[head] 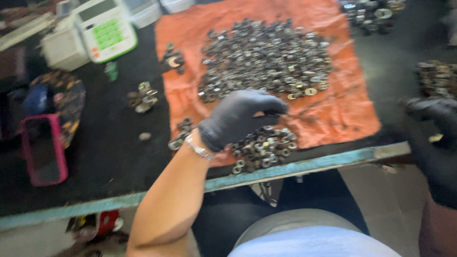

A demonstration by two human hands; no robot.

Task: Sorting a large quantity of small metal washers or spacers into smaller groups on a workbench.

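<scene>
The black-gloved left hand [240, 119] hovers, fingers curled closed, over the small pile of grey metal nuts [264, 146] on the crumpled orange cloth [342, 112]. The black-gloved right hand [435, 143] sits at the table's right edge; its grip cannot be told. Pinch nuts singly, keeping this pile apart from the large pile [266, 57].

Single head-worn view, looking steeply down and forward from close above the near edge of the orange cloth [333, 114]; the table's blue rim [295, 167] runs below it.

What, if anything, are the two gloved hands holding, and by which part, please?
It cannot be told. The left hand hovers, fingers curled, over small metal rings; the right hand is blurred at the frame's edge.
</scene>
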